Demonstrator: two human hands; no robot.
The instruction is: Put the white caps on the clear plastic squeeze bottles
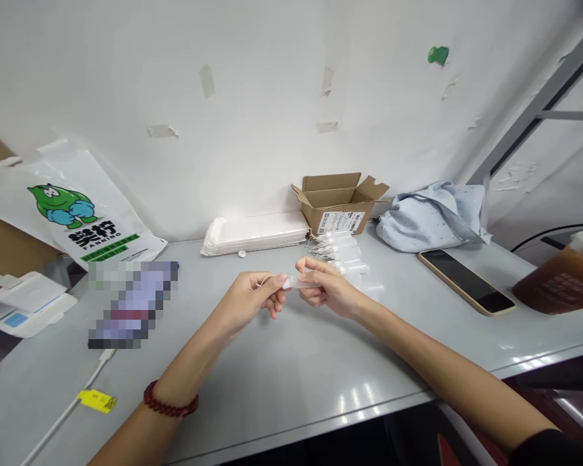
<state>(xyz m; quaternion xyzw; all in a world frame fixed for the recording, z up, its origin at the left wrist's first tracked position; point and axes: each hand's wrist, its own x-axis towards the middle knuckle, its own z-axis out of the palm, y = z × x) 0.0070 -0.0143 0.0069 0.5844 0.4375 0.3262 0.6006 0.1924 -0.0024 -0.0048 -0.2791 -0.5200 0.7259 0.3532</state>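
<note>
Forearms of mine reach forward, a red bracelet round the left wrist. Above the table is a small tube: my left hand, fingers curled, pinches its white end, and my right hand, half closed, grips the other. Other tubes lie in a row just behind (my right hand hides some). Beyond them stands an open box, white packs beside it; farther right sit a cloth, a phone and a drink.

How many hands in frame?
2. Left hand pinches the white end of a small tube; right hand holds its clear end. Both are over the gray table; no others show.
</note>
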